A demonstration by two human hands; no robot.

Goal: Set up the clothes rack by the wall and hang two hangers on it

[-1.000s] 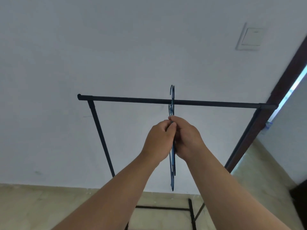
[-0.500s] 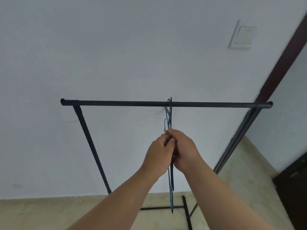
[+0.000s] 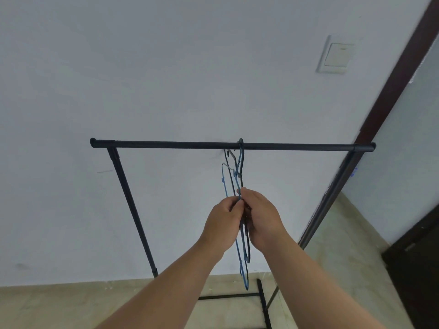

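below the rack's bar (image 3: 166, 144), left hand (image 3: 225, 219) and right hand (image 3: 262, 217) pinch the hangers (image 3: 240, 172) with closed fingertips.

Hanger (image 3: 240, 167) midsections hidden inside both hands (image 3: 244, 216); count unclear, possibly two. Rack base (image 3: 262, 302) cut off at bottom edge. Light switch (image 3: 336, 55) blurred.

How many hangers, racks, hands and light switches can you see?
Hangers: 2, a blue hanger and a black hanger
Clothes rack: 1
Hands: 2, left hand and right hand
Light switch: 1
Total: 6
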